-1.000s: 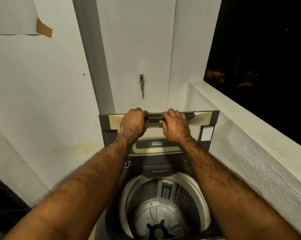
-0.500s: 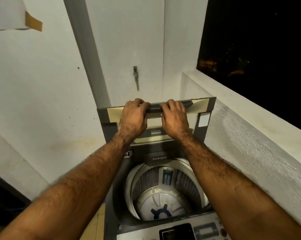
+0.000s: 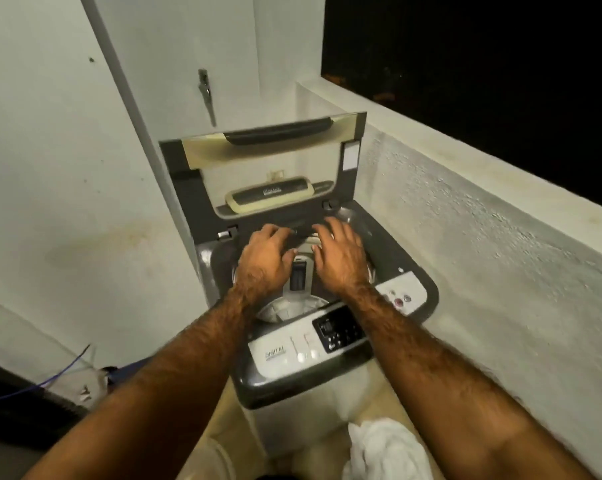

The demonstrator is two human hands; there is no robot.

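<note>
Place: washing machine [image 3: 327, 386], a top loader, standing in a corner between a wall [image 3: 67, 168] and a low parapet [image 3: 500, 188].
Lid: lid [image 3: 188, 188] raised and upright at the back, its handle [image 3: 278, 131] along the top edge, clear of both hands.
Thing in hand: dark drawer front [image 3: 301, 231] on the rear rim of the tub opening, just under the lid's hinge line. That it is a drawer is my judgement; blur hides any label.
Long axis: runs left to right across the machine, square to both forearms.
Direction from hands: straight ahead, at the fingertips, on the far side of the tub [image 3: 285, 308].
Left hand: left hand [image 3: 263, 261] on the strip's left half, fingers bent, tips touching it. I cannot tell whether they hook its edge.
Right hand: right hand [image 3: 341, 259] on the right half, fingers spread and nearly straight, tips laid on it, pinching nothing.
Nearer hand: neither; they sit level, close together, a dark filter [image 3: 298, 280] showing in the gap between them.
Likely move: a pull toward the body or a push away, along the forearms.
Nearby: control panel [image 3: 337, 329] under the right wrist; white cloth [image 3: 386, 448] low at the front.
</note>
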